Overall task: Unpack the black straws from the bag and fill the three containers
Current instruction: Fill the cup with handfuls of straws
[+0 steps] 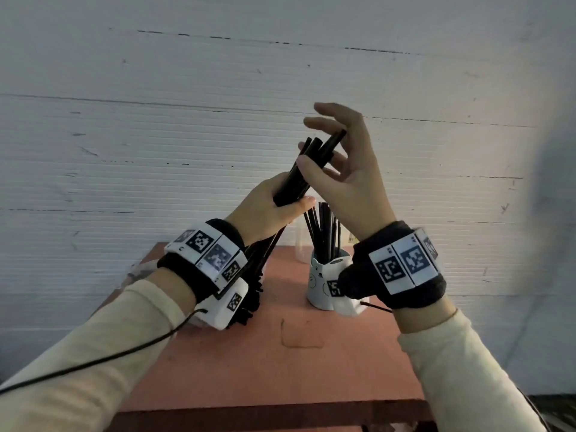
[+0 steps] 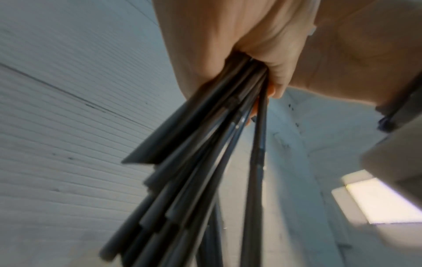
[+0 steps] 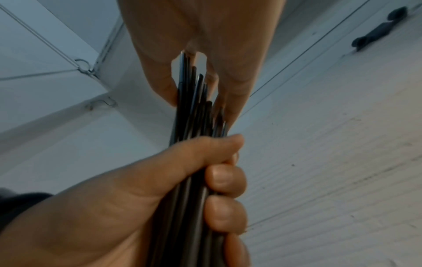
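The left hand is clamped round the middle of a bundle of black straws, thumb across the front and fingers curled behind, holding it slanted well above the white cup. A full fist like this likely serves to keep the loose bundle from fanning apart; in the left wrist view the lower ends already splay out below the grip. The right hand pinches the top ends of the bundle between thumb and fingers, the outer fingers spread loose above. The pinch sits at the tips, which looks like a way to peel off a small share while the left hand anchors the rest

The white cup stands on the tabletop directly below the bundle, partly hidden by the right wrist, and already holds a sheaf of upright straws, so one container seems at least partly filled. Behind the white cup, a clear container shows partly; I cannot tell what it holds. To the left of the white cup, under the left wrist, more dark straws lie, with crumpled clear plastic beyond, possibly the bag. A third container is not visible
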